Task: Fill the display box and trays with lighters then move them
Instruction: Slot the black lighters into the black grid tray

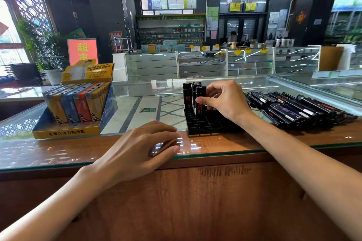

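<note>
Right hand at the black tray, left hand resting on the counter.
Right hand (225, 101) pinched one upright black lighter (200, 101) between thumb and curled fingers, in the grid tray (205, 123) beneath it; loose lighters (297, 109) lay to its right. Left hand (141, 146) rested relaxed on the glass counter (58, 152), holding nothing; display box (66, 133) stood to its left.

Tray: black plastic grid tray (207, 124), flat beneath the right-hand fingers (203, 101); near cells empty.
Held lighter: black cylindrical lighter with red print (200, 108), upright, pinched by those fingers.
Standing lighters: black upright lighters (187, 95), just beyond the fingers.
Loose lighters: heap of black lighters lying flat (293, 109), right of the fingers.
Display box: yellow-and-blue cardboard display box (78, 132), full, left of the left-hand fingers (166, 130).
</note>
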The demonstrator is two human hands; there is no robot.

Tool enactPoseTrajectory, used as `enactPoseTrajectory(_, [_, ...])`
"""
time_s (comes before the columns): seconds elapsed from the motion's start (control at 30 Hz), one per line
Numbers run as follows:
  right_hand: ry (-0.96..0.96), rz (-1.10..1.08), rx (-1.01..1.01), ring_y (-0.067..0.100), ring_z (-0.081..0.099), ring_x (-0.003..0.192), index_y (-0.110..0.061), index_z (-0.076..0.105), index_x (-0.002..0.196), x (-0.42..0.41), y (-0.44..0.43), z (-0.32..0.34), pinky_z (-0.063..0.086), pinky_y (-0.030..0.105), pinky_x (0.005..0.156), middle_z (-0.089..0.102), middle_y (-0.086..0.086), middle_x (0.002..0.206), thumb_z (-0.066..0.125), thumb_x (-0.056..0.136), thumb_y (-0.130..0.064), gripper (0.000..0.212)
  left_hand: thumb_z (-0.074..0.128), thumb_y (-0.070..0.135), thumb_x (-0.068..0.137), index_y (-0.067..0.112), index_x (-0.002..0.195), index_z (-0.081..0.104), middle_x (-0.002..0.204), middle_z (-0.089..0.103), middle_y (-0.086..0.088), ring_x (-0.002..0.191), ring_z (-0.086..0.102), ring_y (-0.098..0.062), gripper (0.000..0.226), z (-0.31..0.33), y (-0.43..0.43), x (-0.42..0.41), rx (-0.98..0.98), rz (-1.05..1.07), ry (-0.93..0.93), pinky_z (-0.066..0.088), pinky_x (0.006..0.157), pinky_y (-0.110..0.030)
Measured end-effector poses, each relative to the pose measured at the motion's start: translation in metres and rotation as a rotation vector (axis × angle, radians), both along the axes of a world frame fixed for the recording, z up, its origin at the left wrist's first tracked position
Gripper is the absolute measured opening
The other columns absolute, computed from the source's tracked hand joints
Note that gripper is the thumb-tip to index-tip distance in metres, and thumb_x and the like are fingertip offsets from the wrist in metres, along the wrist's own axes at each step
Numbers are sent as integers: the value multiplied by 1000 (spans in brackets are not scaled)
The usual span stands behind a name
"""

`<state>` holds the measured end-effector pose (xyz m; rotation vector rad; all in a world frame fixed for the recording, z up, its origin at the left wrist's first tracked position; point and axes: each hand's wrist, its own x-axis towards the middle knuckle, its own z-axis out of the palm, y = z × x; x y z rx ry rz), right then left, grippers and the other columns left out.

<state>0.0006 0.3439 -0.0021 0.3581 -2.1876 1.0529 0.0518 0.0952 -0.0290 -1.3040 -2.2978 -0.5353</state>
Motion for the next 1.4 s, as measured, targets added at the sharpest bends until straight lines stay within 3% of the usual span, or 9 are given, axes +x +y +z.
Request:
enactPoseTrajectory(0.2, [-73, -80, 50, -4, 54, 57, -16, 67, 76, 0, 1, -1, 41, 2, 55, 62, -12, 67, 83, 64, -31, 24, 48, 37, 93, 11, 102, 73, 102, 70, -1, 93, 66, -12, 37, 3, 2, 4, -62, -8, 114, 57, 73, -31])
enactPoseTrajectory(0.33, [-77, -111, 46, 6, 59, 65, -9, 70, 80, 8, 2, 2, 47, 17, 68, 66, -4, 73, 80, 69, -30, 26, 47, 35, 93, 11, 101, 73, 100, 71, -2, 91, 67, -14, 36, 5, 2, 6, -115, -20, 139, 58, 68, -32])
enactPoseTrajectory(0.43, [-48, -107, 56, -2, 56, 59, -11, 70, 78, 26, 14, 13, 42, 8, 59, 65, -8, 71, 77, 75, -27, 18, 46, 34, 92, 13, 97, 74, 97, 71, -1, 88, 68, -14, 35, 10, 4, 7, -159, -18, 178, 58, 63, -32])
enactPoseTrajectory(0.57, [4, -160, 113, -6, 59, 63, -18, 70, 82, 70, 72, 34, 42, 4, 58, 67, -11, 74, 70, 81, -27, 9, 46, 34, 92, 13, 95, 74, 95, 72, 0, 84, 69, -14, 35, 18, 21, 8, -124, -46, 276, 59, 61, -31])
enactPoseTrajectory(0.73, [0, -442, 119, 10, 59, 67, -16, 70, 84, 125, 193, 36, 41, 7, 58, 68, 0, 78, 69, 82, -23, 7, 57, 19, 91, 7, 98, 74, 94, 73, -3, 80, 69, -18, 22, 29, 89, 10, 58, -153, 268, 57, 59, -37])
enactPoseTrajectory(0.97, [-396, -594, 228, 26, 61, 90, -11, 68, 95, 141, 286, -20, 41, 31, 78, 67, 9, 99, 71, 80, -26, 21, 54, 27, 94, 8, 96, 69, 92, 72, -6, 75, 66, -21, 24, 54, 207, -8, 71, 101, -91, 54, 70, -35])
enactPoseTrajectory(1.13, [-330, -693, 413, 27, 56, 102, -16, 70, 99, 139, 296, -31, 41, 35, 87, 65, 7, 106, 68, 81, -39, 29, 51, 29, 95, -8, 82, 62, 80, 67, -23, 60, 62, -27, 40, 62, 261, -48, 55, 329, -391, 54, 59, -35])
enactPoseTrajectory(1.27, [-280, -710, 441, 28, 54, 105, -18, 69, 99, 138, 296, -33, 39, 37, 87, 64, 8, 107, 67, 81, -40, 28, 46, 51, 94, -1, 129, 45, 121, 53, -31, 84, 58, -32, 63, 70, 279, -86, -43, 476, -777, 50, 65, -37])
enactPoseTrajectory(1.4, [-263, -719, 446, 27, 51, 107, -21, 67, 101, 139, 298, -37, 37, 38, 88, 63, 6, 109, 64, 82, -43, 29, 54, 62, 84, 7, 141, 34, 140, 38, -28, 100, 56, -34, 82, 67, 300, -102, -179, 558, -862, 49, 64, -37])
